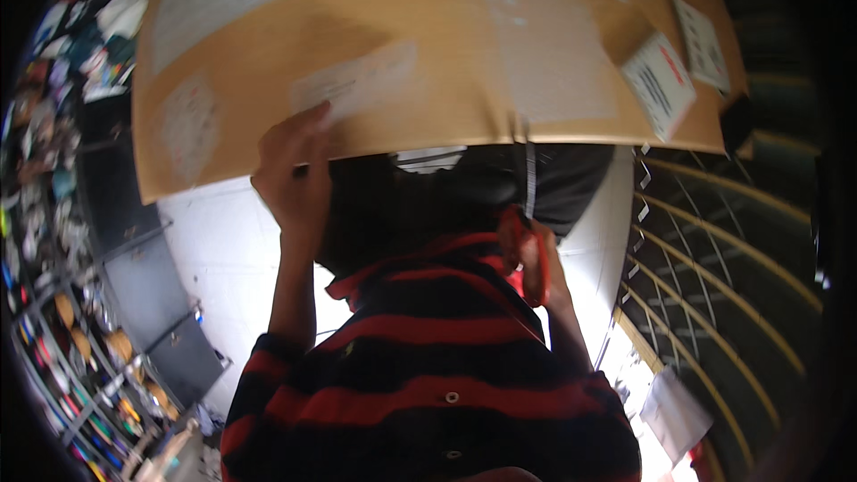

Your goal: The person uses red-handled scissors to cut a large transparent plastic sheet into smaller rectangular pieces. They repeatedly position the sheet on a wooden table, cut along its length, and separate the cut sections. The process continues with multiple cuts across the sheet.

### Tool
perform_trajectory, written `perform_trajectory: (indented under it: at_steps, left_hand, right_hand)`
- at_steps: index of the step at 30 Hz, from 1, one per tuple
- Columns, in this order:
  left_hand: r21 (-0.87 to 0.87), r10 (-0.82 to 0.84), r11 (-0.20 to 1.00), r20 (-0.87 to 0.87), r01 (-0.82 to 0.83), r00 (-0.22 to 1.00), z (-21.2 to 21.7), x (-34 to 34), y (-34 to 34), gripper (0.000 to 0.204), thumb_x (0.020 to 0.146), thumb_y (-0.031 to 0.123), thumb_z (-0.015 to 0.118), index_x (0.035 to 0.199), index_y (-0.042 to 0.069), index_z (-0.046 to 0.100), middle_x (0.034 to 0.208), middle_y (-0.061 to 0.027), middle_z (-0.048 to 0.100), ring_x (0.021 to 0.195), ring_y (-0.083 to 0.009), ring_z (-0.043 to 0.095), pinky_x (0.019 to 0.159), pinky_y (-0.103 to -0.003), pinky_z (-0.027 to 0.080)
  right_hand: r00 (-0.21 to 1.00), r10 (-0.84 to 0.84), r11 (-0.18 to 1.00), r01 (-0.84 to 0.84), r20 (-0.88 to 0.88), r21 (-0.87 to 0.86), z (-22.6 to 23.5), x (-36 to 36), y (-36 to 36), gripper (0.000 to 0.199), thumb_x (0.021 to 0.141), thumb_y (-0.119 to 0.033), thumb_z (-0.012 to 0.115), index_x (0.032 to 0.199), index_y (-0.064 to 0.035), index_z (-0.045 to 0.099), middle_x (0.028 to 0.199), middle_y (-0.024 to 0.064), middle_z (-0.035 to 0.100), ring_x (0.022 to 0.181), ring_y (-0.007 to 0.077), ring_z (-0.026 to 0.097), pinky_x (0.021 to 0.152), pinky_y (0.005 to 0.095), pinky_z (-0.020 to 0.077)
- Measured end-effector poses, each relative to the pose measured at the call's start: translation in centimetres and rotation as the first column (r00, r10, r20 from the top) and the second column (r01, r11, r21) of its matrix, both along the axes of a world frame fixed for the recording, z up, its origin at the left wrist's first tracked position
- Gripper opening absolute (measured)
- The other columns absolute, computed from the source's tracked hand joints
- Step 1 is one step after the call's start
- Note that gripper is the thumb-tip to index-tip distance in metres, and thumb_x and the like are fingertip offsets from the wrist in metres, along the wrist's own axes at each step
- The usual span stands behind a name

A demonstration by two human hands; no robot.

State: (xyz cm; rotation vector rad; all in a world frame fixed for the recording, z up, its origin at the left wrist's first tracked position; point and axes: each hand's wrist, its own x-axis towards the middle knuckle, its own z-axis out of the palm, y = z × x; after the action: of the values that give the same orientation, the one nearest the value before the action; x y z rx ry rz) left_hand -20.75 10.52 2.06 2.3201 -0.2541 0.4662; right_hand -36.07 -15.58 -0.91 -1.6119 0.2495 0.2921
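Note:
My right hand (549,278) is closed around the red handles of a pair of scissors (530,180). Their metal blades point away from me, and the tips reach over the near edge of a broad brown, cardboard-like surface (437,80). At the left, my left hand (299,174) hovers by that same edge, its fingers bent and apart with nothing seen between them. Just beyond its fingers, a pale rectangular patch (357,76) with faint marks lies on the brown surface. Motion blurs both hands somewhat.
Two small white boxes or cards (661,87) sit on the right part of the brown surface. Crowded shelves (85,357) with many goods line the left side. Dark racks with yellowish rails (723,254) run along the right, above a pale floor (234,259).

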Motion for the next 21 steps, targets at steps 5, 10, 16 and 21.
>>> perform_trajectory:
  at_steps: [5,10,16,21]
  left_hand:
    - [-0.288,0.337,0.901,-0.013,-0.326,0.941,2.6,4.0,9.3,0.028,0.090,0.014,0.065,0.108,-0.008,0.063,0.091,-0.0113,0.068,0.084,-0.0119,0.061,0.077,-0.024,0.047]
    - [-0.224,0.420,0.867,-0.151,-0.445,0.895,1.2,5.4,17.9,0.035,0.087,0.015,0.069,0.116,-0.002,0.060,0.091,-0.0132,0.068,0.082,-0.0150,0.063,0.073,-0.025,0.048]
    - [0.491,0.426,0.682,0.335,-0.542,0.840,-1.6,5.9,17.4,0.049,0.077,0.017,0.073,0.123,0.007,0.058,0.121,-0.0168,0.058,0.113,-0.0333,0.054,0.094,-0.044,0.043]
    - [0.292,-0.115,0.955,0.223,0.046,0.968,0.0,4.3,-0.1,0.040,0.083,0.014,0.065,0.121,0.004,0.058,0.125,-0.0168,0.055,0.120,-0.0345,0.047,0.104,-0.047,0.032]
  right_hand:
    - [0.998,-0.042,0.995,0.037,0.044,0.092,-1.9,-0.4,0.5,0.068,0.089,-0.071,0.033,0.076,-0.0059,0.048,0.060,0.0003,0.044,0.048,0.0076,0.042,0.045,0.0226,0.0318]
    - [1.000,-0.001,0.999,0.000,0.021,0.048,-1.4,0.3,0.2,0.066,0.089,-0.069,0.037,0.085,-0.0046,0.050,0.063,-0.0017,0.045,0.050,0.0078,0.047,0.045,0.0245,0.0369]
    - [1.000,0.004,1.000,-0.004,0.009,0.000,-1.4,0.5,-0.3,0.054,0.093,-0.058,0.045,0.085,-0.0049,0.051,0.063,-0.0003,0.046,0.053,0.0077,0.048,0.046,0.0257,0.0382]
    - [0.994,-0.009,1.000,0.010,0.106,-0.007,-0.8,0.3,-1.7,0.057,0.094,-0.058,0.043,0.080,-0.0028,0.050,0.059,0.0023,0.044,0.050,0.0109,0.045,0.045,0.0288,0.0372]
